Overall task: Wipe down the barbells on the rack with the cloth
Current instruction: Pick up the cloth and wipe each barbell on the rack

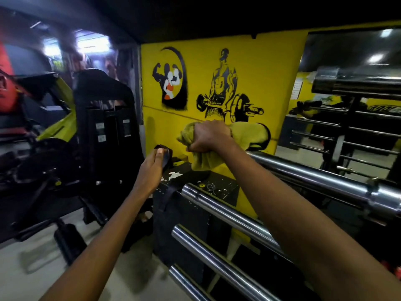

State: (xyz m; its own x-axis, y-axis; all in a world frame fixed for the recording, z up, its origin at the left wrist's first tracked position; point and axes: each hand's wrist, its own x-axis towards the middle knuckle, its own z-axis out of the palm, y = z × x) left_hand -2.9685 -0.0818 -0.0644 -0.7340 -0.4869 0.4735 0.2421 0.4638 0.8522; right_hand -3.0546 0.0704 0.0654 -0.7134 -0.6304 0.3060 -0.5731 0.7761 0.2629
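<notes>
Cloth (247,133): bunched, gripped in the curled fingers of the right hand (211,135) at the left end of the top barbell (314,177) on the rack (173,240). Left hand (152,166): black strap (166,152) pinched. Lower barbells (227,216) are judged unwiped.

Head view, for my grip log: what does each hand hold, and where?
Right hand grips the bunched yellow cloth around its middle; left hand pinches the black fabric strap at its upper loop.
</notes>
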